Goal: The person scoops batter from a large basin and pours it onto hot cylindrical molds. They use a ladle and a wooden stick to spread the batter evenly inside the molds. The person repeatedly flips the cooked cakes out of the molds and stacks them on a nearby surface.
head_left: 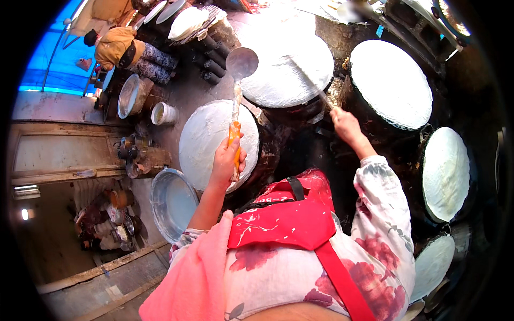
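Observation:
My left hand is closed round the orange-wrapped handle of a ladle. The ladle's round metal bowl points away from me, above the gap between two round pans. Beneath that hand is the left pan, its top covered by a white layer. In my right hand is the end of a long, thin, pale tool, perhaps a scraper. It reaches left over the far pan, which carries another smooth white layer. The tool's tip is hard to make out against the white, so contact cannot be told.
More white-topped round pans stand to the right, one large, another lower. A wide basin of pale liquid is at my left. Beyond are a white bucket, a tub and a person in a mustard jacket.

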The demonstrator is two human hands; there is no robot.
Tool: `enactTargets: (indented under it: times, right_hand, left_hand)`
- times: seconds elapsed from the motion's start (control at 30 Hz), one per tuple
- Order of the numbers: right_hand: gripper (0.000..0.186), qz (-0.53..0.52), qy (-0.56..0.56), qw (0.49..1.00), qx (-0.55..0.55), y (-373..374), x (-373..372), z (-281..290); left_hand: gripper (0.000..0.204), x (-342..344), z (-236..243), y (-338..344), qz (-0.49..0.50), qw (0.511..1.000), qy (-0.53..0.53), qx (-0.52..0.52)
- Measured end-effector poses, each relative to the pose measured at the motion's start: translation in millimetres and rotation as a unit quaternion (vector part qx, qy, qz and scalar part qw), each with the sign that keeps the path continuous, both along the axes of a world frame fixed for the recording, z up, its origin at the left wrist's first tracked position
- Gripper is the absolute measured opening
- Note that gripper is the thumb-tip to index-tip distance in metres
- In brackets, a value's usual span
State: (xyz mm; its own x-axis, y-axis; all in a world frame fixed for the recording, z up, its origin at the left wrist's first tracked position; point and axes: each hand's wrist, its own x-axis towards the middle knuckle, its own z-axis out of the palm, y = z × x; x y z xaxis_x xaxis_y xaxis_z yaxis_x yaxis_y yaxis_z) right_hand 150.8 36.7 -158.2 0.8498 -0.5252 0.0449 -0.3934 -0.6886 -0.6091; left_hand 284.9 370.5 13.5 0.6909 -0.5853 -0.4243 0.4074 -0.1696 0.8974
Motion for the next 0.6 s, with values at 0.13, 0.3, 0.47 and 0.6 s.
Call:
enactTargets:
  times: [0.13,0.3,0.47,0.6]
  right_hand:
    - [0.018,0.069,0.052,0.996,-0.035,11.6,-41.1,0.4]
    - [0.020,-0.053,0.057,0.992,-0.098,-46.4,14.9,0.8]
    - [0.035,-0.091,0.102,0.989,-0.048,-98.5,104.3,19.7]
    - [0.034,-0.058,0.085,0.993,0.061,-83.6,140.5,37.1]
  left_hand:
    - [0.035,-1.5,-2.6,8.4,0.006,1.000,0.009,0.014]
    - [0.035,-10.1,2.5,5.4,0.017,1.000,0.013,0.022]
    - [0.035,-12.1,1.5,5.7,0.031,0.999,0.011,0.032]
    - [0.035,-14.2,-0.2,5.8,0.073,0.997,0.028,0.021]
